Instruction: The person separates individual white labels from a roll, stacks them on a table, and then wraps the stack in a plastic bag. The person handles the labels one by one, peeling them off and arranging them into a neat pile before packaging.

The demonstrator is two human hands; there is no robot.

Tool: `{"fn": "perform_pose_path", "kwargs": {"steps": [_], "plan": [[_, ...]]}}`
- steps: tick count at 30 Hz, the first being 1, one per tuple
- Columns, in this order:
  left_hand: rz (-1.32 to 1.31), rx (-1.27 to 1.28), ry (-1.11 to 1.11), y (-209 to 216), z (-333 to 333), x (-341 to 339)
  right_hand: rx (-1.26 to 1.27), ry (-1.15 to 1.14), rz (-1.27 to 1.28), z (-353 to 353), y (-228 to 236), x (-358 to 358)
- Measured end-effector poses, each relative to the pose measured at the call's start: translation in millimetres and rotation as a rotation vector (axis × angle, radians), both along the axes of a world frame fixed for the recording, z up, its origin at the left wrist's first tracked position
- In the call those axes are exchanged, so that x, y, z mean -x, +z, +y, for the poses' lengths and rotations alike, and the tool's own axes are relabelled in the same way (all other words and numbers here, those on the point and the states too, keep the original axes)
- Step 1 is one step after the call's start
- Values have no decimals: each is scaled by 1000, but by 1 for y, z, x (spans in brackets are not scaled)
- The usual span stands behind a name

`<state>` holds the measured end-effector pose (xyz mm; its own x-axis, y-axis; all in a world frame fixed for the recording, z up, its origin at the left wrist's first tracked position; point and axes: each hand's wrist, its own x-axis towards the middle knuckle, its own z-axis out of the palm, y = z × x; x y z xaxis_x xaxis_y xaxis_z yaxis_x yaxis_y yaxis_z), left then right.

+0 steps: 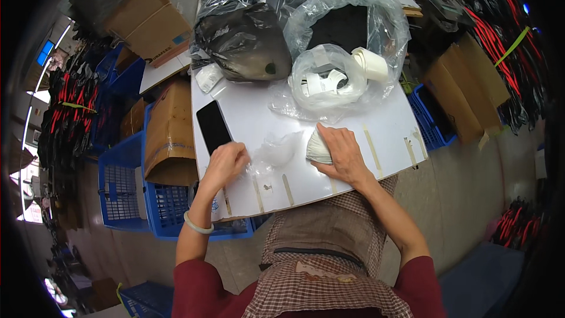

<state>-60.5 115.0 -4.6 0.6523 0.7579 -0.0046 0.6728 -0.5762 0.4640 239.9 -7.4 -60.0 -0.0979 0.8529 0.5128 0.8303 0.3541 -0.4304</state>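
Observation:
My right hand is wrapped round a small stack of pale labels or cards, held on edge on the white tabletop near its front. The fingers of my left hand are curled and pressed together; whatever they may hold is hidden. Beside those fingertips lies a crumpled clear plastic bag, between my two hands. Just beyond my left hand rests a black smartphone. Farther back, an open clear plastic bag has white printed labels inside.
A white cup-shaped container leans on the bag of labels. Behind stand a large clear bag with black contents and a dark plastic bag. Blue crates and a cardboard box flank the table's left; another carton is right.

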Motion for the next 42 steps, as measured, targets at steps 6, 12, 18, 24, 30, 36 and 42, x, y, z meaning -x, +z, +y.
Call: {"fn": "perform_pose_path", "kwargs": {"steps": [6,12,18,24,30,36,42], "plan": [[87,-763,-62,0,33,-87,14,3,58,-24,3,0],[-431,20,242,-24,-4,-117,38,-74,86,-42,2,-9],[-512,151,43,-28,-65,-88,53,-89,134,-43,2,-10],[-195,-193,-231,-44,-69,-96,44,-137,150,-51,0,-10],[-317,-191,6,-24,-101,-103,30,-174,162,-54,-1,-15],[-318,72,48,-42,-97,-95,21,-192,174,-56,-3,-15],[-573,230,200,-32,-100,-93,7,-198,186,-56,-6,-15]]}}
